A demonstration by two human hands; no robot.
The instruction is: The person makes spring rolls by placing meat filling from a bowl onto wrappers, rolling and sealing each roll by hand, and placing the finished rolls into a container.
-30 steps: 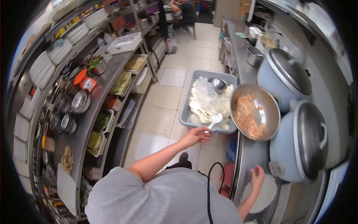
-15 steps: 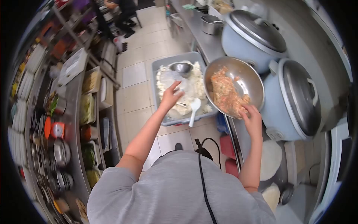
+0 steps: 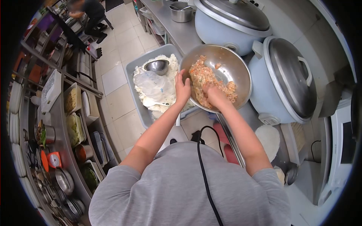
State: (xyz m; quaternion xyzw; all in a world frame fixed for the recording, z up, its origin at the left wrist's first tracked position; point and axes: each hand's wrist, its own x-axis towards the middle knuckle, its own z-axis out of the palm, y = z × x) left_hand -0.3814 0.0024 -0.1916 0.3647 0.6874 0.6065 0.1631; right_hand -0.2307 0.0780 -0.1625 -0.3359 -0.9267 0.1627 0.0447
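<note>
A wide steel mixing bowl point(image 3: 239, 67) stands at the counter edge, holding a pinkish-orange minced mixture point(image 3: 203, 73) with small orange and green bits. My left hand point(image 3: 183, 88) grips its left rim, with the thumb by the inside and the fingers along the outer wall. Inside the bowl, my right hand point(image 3: 217, 96) is closed with its fingers dug into the mince, which partly hides the fingertips. To the left, a grey tub point(image 3: 136, 100) contains white crumbly food point(image 3: 171, 62), a small metal bowl point(image 3: 156, 67), a clear plastic bag point(image 3: 151, 84) and a white spoon point(image 3: 152, 102).
Two large pale-blue rice cookers point(image 3: 226, 32) with dark lids stand right of the bowl. A steel pot point(image 3: 181, 13) is farther along the counter. Shelving with food containers point(image 3: 75, 128) runs along the left. A black cable point(image 3: 203, 169) hangs over my shirt. Another person point(image 3: 92, 17) sits far back.
My left hand has moved from above the tub to the bowl's rim. My right hand has gone from the bowl's near edge deeper into the mince. The view has shifted right.
</note>
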